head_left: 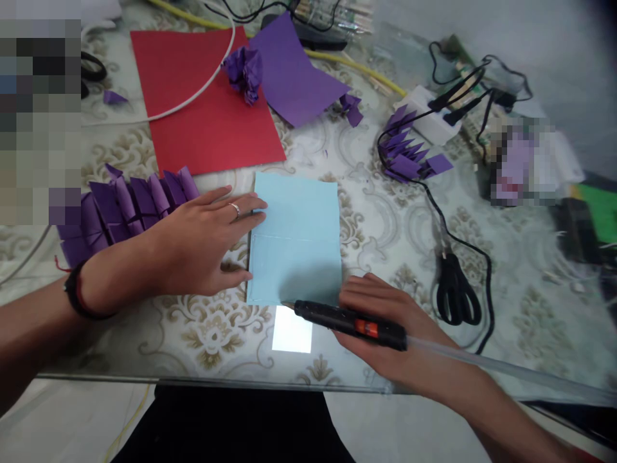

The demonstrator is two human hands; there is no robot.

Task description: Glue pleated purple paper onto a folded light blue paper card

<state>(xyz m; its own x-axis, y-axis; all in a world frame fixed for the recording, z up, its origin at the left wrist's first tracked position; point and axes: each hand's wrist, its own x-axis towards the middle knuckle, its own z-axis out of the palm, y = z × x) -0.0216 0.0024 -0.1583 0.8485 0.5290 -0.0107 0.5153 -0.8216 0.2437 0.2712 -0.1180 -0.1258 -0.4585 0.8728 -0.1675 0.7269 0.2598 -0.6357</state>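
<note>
A light blue paper sheet (296, 238) lies flat on the patterned table (385, 218), with a thin line of glue across its middle. My left hand (202, 244) rests open with its fingers flat on the sheet's left edge. Beside the sheet's near right corner, my right hand (385, 321) is closed round a black glue gun (349, 319). The gun's nozzle points left at the sheet's near edge, and a clear glue stick (506, 370) trails out of its back.
Folded purple paper pieces (120, 206) lie left of my left hand. Red paper (207, 96) and purple paper (294, 71) are at the back, with more purple folds (409, 151). Black scissors (456, 292) and a black cable (434, 206) lie to the right.
</note>
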